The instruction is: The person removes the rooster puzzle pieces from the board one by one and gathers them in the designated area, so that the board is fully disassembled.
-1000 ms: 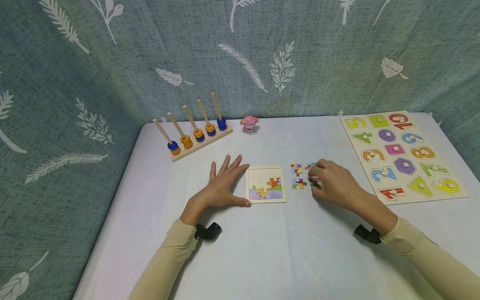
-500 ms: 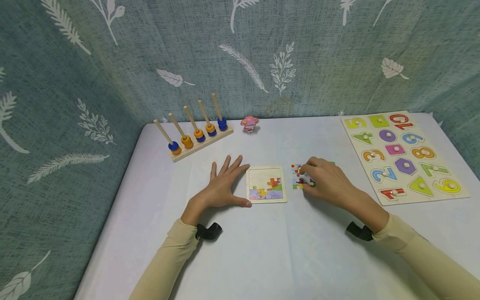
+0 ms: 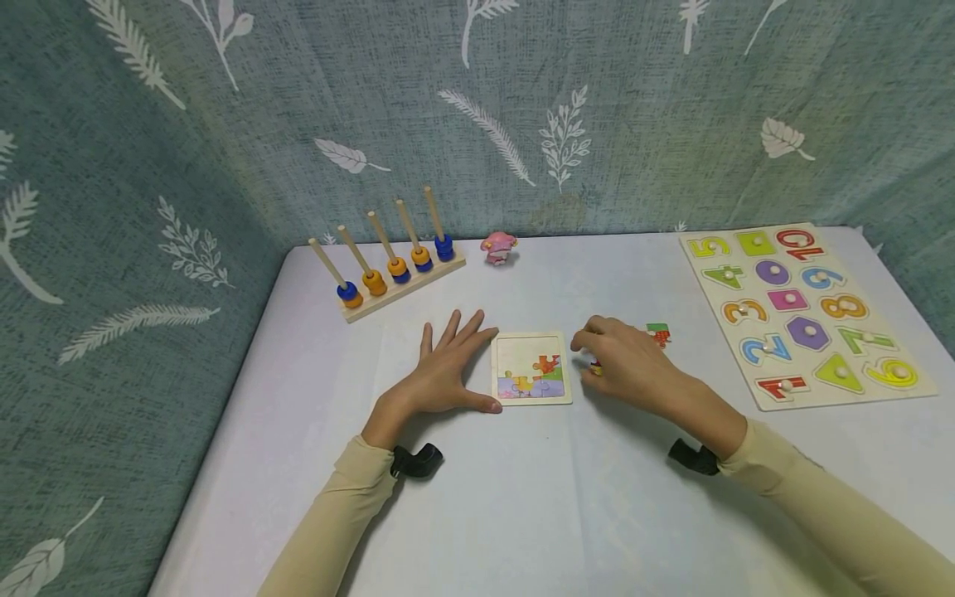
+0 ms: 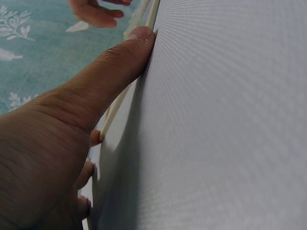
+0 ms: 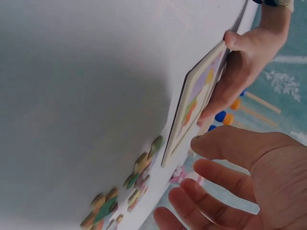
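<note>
A square wooden jigsaw tray (image 3: pixel 531 338) lies on the table, with several colourful pieces fitted along its bottom and right side. My left hand (image 3: pixel 440 377) is spread at its left side; the thumb and index fingertip touch the frame. Just right of the tray, my right hand (image 3: pixel 630 365) hovers over loose jigsaw pieces and hides most of them. A red and green piece (image 3: pixel 658 333) shows behind its knuckles. In the right wrist view, the thumb (image 5: pixel 225 143) and fingers are apart with nothing between them, and loose pieces (image 5: pixel 141 165) lie on the table below.
At the back left stands a wooden peg stacker (image 3: pixel 406 286) with blue and orange beads. Beside it sits a small pink figurine (image 3: pixel 498 247). A number and shape peg board (image 3: pixel 809 315) covers the table's right side. Leaf-patterned green cloth (image 3: pixel 477 116) hangs behind.
My right hand has moved left over the loose pieces toward the tray, uncovering the red and green piece at the right. The left hand has stayed at the tray.
</note>
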Tool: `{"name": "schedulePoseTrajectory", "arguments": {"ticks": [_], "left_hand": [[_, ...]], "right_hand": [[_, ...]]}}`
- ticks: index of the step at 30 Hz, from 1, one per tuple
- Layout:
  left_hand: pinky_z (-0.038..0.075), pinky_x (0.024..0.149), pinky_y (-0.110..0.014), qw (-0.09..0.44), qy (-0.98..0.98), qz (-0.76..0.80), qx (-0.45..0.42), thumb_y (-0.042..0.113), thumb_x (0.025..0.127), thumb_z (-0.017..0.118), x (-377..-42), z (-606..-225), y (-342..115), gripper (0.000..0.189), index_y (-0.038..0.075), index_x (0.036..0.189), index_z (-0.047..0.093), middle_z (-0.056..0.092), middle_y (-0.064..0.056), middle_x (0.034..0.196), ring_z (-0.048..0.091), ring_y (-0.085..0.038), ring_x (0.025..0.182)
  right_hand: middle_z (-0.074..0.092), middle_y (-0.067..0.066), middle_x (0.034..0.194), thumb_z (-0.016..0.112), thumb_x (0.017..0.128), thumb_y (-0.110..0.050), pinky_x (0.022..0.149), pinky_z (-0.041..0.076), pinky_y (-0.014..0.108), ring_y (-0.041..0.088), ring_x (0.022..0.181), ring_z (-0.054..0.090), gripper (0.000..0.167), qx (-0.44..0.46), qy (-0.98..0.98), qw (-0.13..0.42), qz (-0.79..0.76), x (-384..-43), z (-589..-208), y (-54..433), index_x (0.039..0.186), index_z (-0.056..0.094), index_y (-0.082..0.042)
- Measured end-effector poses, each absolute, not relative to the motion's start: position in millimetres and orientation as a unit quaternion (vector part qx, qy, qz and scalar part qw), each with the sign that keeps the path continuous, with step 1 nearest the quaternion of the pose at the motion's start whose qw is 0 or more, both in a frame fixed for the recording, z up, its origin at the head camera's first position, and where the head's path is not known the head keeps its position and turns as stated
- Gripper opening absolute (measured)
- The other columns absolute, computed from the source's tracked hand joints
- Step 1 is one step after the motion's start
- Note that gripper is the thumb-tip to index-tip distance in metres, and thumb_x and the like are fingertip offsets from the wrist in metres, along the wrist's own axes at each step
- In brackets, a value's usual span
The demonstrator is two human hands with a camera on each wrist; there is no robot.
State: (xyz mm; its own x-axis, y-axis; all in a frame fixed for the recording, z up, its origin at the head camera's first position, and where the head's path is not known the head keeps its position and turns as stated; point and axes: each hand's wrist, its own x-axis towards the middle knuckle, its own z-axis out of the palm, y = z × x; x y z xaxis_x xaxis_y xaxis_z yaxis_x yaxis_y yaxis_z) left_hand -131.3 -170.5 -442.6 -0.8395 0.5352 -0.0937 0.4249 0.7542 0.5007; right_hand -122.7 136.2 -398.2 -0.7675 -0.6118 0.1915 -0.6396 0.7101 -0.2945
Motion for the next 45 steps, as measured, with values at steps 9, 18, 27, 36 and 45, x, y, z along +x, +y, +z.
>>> {"name": "schedulePoseTrajectory", "arguments": {"ticks": [9, 18, 27, 36, 45], "left_hand": [[-0.017, 0.11, -0.064, 0.121, 0.929, 0.237, 0.258, 0.063, 0.07, 0.083, -131, -442, -169, 0.113, 0.022, 0.16, 0.028, 0.004, -0.004, 0.168, -0.011, -0.033, 0.151], [-0.017, 0.11, -0.064, 0.119, 0.929, 0.238, 0.258, 0.063, 0.069, 0.084, -131, -441, -169, 0.114, 0.022, 0.159, 0.028, 0.004, -0.004, 0.168, -0.01, -0.033, 0.151], [-0.017, 0.11, -0.064, 0.117, 0.93, 0.237, 0.256, 0.063, 0.069, 0.083, -130, -442, -170, 0.113, 0.022, 0.159, 0.028, 0.003, -0.004, 0.168, -0.011, -0.033, 0.151], [-0.016, 0.11, -0.065, 0.114, 0.928, 0.241, 0.259, 0.063, 0.07, 0.083, -129, -441, -170, 0.112, 0.022, 0.159, 0.029, 0.004, -0.004, 0.168, -0.01, -0.033, 0.151], [-0.017, 0.11, -0.064, 0.117, 0.928, 0.245, 0.257, 0.063, 0.07, 0.083, -130, -440, -170, 0.113, 0.021, 0.159, 0.028, 0.004, -0.004, 0.168, -0.01, -0.033, 0.151]], "right_hand": [[0.065, 0.007, 0.095, 0.08, 0.078, -0.008, 0.064, 0.049, 0.031, 0.019, 0.079, 0.057, 0.025, 0.345, -0.924, 0.027, 0.163, -121, -398, 121, 0.102, 0.074, -0.006], [0.063, 0.005, 0.091, 0.074, 0.077, -0.005, 0.06, 0.046, 0.03, 0.019, 0.077, 0.055, 0.022, 0.352, -0.92, 0.014, 0.172, -124, -399, 111, 0.1, 0.073, -0.006], [0.06, 0.002, 0.087, 0.078, 0.076, -0.002, 0.059, 0.043, 0.028, 0.017, 0.073, 0.051, 0.022, 0.364, -0.913, -0.001, 0.183, -126, -403, 102, 0.096, 0.071, -0.009], [0.055, -0.001, 0.08, 0.074, 0.073, 0.004, 0.06, 0.042, 0.029, 0.018, 0.07, 0.05, 0.023, 0.384, -0.908, -0.016, 0.165, -128, -405, 91, 0.091, 0.07, -0.01], [0.054, 0.0, 0.079, 0.074, 0.072, 0.004, 0.06, 0.042, 0.03, 0.019, 0.07, 0.049, 0.022, 0.38, -0.912, -0.028, 0.151, -130, -405, 87, 0.089, 0.07, -0.009]]}}
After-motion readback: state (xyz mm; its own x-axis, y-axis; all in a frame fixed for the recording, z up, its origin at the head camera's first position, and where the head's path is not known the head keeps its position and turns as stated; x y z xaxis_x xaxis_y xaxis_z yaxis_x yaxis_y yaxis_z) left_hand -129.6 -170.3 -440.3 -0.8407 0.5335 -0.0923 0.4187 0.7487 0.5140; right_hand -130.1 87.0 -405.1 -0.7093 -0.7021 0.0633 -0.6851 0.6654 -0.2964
